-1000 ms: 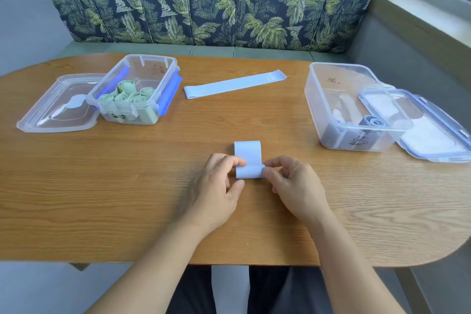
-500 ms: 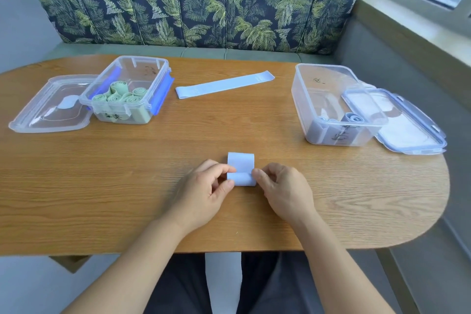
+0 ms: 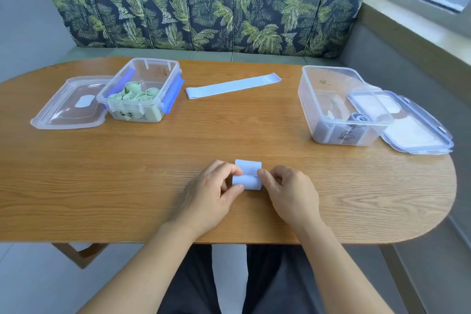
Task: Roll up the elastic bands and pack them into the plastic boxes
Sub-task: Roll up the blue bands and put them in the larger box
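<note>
A pale blue elastic band (image 3: 247,175), almost fully rolled, lies on the wooden table (image 3: 153,173) near its front edge. My left hand (image 3: 211,196) pinches its left end and my right hand (image 3: 289,194) pinches its right end. A short flat tail of the band still shows beyond the roll. Another blue band (image 3: 233,85) lies flat and unrolled at the table's far middle. The left plastic box (image 3: 142,89) holds several green rolls (image 3: 135,93). The right plastic box (image 3: 339,107) holds blue rolls (image 3: 358,120).
A clear lid (image 3: 70,107) lies left of the left box. Another lid (image 3: 407,125) leans against the right box at the table's right end. A leaf-patterned bench back (image 3: 204,5) runs behind the table, with a window ledge at the right.
The flat tail of the band has grown shorter as the roll moved forward under my fingers. The camera view has shifted a little; both hands stay at the band's ends.
</note>
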`<state>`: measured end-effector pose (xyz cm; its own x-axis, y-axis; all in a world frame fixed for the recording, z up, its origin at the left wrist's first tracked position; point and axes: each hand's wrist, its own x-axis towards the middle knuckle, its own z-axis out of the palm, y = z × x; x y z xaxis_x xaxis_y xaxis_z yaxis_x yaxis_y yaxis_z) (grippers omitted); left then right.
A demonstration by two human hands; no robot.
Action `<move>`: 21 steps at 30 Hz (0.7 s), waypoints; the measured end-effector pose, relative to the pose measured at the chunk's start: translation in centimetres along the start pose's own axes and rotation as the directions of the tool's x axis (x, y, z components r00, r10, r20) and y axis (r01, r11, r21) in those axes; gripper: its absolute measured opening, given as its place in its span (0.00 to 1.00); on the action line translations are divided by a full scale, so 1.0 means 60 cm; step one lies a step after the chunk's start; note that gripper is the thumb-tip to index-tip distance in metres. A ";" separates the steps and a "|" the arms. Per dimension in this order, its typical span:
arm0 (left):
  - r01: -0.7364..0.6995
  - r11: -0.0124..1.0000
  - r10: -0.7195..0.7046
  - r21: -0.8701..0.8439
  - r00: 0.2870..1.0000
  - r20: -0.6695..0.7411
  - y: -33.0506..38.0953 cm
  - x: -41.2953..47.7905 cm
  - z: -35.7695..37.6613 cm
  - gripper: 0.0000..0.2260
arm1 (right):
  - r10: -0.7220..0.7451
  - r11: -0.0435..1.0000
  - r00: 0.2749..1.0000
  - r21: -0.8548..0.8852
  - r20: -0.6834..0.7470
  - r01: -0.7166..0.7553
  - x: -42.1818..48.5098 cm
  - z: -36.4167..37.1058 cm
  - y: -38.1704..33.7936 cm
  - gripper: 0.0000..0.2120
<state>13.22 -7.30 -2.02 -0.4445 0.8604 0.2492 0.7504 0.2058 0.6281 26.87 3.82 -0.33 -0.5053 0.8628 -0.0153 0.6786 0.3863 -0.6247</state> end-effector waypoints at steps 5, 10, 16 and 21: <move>0.008 0.999 -0.009 -0.035 1.000 -0.019 -0.006 0.008 0.002 0.08 | -0.087 0.922 0.993 0.371 -0.083 0.112 -0.008 0.010 0.017 0.03; 0.029 0.999 -0.029 -0.036 0.999 -0.020 -0.009 0.015 0.006 0.10 | -0.143 0.937 0.989 0.314 -0.047 0.151 -0.004 0.012 0.023 0.09; 0.024 0.998 -0.025 -0.055 1.000 -0.013 -0.010 0.011 0.004 0.15 | -0.089 0.956 0.996 0.280 -0.016 0.090 0.005 0.010 0.020 0.05; 0.034 0.998 -0.034 -0.056 0.999 -0.005 -0.016 0.021 0.007 0.11 | -0.044 0.964 0.999 0.263 -0.009 0.044 0.010 0.011 0.017 0.03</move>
<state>12.15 -6.22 -2.64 -0.4724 0.8504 0.2315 0.7064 0.2083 0.6765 26.92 4.54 -1.47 -0.5294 0.8481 0.0190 0.4911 0.3247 -0.8084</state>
